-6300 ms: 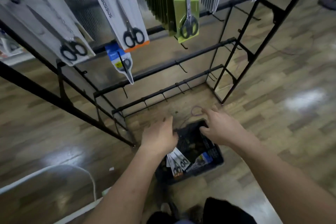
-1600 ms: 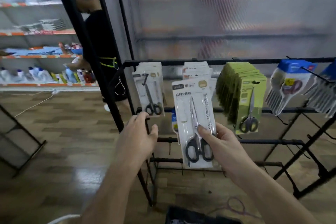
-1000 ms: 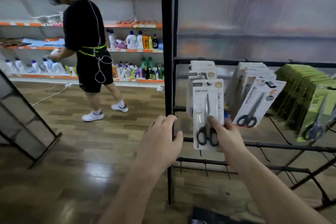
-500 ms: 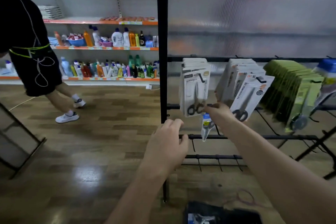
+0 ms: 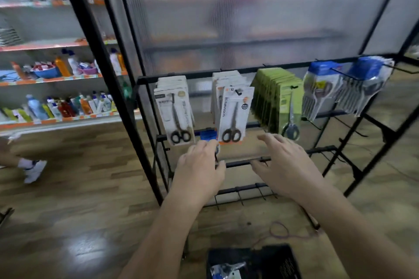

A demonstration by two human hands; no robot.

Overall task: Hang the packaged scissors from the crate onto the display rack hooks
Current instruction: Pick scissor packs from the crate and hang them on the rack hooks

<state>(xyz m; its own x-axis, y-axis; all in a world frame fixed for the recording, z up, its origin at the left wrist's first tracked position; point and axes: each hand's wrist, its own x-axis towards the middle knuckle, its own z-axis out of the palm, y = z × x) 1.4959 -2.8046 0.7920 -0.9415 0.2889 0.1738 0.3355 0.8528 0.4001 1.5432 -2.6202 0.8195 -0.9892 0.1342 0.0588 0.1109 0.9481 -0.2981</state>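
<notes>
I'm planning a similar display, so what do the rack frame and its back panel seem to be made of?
The rack frame looks like black painted metal tube: thin, straight, matte bars. The back panel looks like translucent ribbed plastic, perhaps polycarbonate sheet: fine vertical lines, and shelves behind it show only as blurs.

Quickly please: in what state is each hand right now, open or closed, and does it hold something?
Left hand: loosely curled in front of the rack; whether the fingers pinch the small blue pack cannot be told.
Right hand: open, fingers spread, holding nothing.
</notes>
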